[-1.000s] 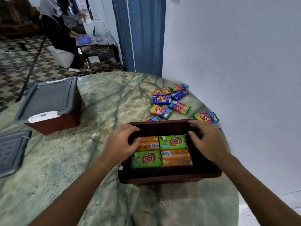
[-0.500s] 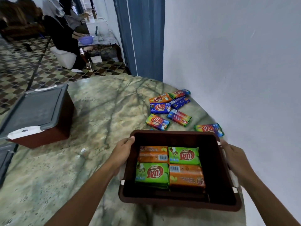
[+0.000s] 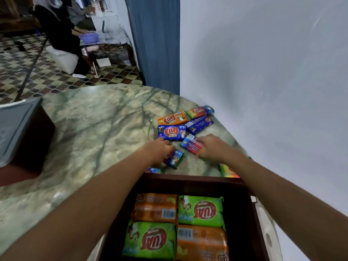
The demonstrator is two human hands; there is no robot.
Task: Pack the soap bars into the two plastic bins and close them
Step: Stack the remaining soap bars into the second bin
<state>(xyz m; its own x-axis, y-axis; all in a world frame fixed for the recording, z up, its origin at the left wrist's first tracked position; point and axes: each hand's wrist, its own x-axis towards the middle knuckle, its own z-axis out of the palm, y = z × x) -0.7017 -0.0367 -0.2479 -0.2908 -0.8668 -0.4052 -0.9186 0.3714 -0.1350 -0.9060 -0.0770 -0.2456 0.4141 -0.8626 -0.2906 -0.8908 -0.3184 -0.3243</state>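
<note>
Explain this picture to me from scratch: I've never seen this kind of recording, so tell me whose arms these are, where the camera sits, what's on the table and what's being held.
There is no machine here. The camera is worn on a person's head and looks forward and down, so the two bare arms reaching in from below are that person's own.

They work at a green marble table beside a white wall. Nearest the camera stands an open brown bin with four soap bars on top, two green and two orange. Loose soap bars lie on the table beyond it. At the left edge is a second brown bin with a grey lid on.

The left hand curls its fingers over a small blue bar. The right hand grips a blue and red bar. Both bars seem to be on the table.

In the background, people sit at another table.
</note>
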